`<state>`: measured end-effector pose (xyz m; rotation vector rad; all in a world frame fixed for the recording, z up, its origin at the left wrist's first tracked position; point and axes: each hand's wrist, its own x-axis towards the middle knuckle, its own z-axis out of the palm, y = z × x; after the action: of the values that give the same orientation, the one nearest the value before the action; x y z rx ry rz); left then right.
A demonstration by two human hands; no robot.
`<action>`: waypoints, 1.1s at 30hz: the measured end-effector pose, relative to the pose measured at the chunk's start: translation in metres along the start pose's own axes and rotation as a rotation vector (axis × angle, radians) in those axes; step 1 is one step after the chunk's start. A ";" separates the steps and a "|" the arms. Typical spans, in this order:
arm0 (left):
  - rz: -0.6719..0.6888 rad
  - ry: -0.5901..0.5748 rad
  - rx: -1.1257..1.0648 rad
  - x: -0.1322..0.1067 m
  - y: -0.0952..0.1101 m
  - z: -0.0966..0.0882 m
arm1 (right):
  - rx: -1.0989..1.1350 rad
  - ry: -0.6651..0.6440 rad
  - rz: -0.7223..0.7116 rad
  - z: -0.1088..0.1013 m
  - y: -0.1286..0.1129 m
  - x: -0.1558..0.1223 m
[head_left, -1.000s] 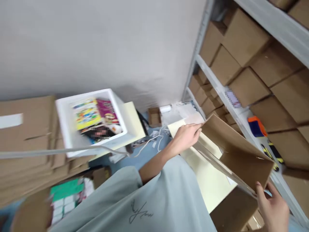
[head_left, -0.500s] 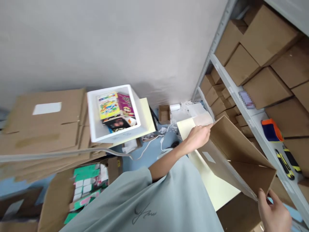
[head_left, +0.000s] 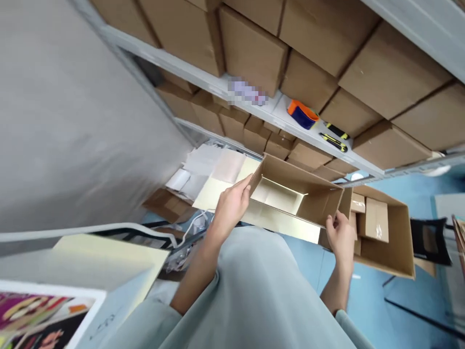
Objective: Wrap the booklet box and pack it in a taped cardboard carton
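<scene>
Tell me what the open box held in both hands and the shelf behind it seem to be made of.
Box: cardboard, probably corrugated. It has matte brown faces and thin folded walls, and is gripped at its ends by the left hand and right hand. Shelf: likely painted metal, with smooth pale grey straight rails under stacked cartons.

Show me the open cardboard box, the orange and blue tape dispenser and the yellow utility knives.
open cardboard box (head_left: 290, 173): head view, inside of its far wall.
orange and blue tape dispenser (head_left: 303, 115): head view, its blue body.
yellow utility knives (head_left: 333, 142): head view, nearer knife's handle.
</scene>
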<state>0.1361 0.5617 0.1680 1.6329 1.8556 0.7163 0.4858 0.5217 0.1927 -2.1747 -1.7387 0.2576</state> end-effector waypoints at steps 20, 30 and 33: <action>0.160 -0.148 0.243 -0.001 0.001 0.002 | -0.010 0.124 0.012 0.006 0.028 0.081; 0.129 -0.171 0.314 -0.003 0.008 0.001 | 0.316 -0.012 0.049 0.006 0.056 0.137; 0.118 -0.143 0.319 -0.003 0.010 0.004 | 0.391 -0.106 0.020 0.004 0.057 0.143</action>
<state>0.1458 0.5605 0.1727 1.9518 1.8520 0.3505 0.5694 0.6499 0.1782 -1.9219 -1.5623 0.6683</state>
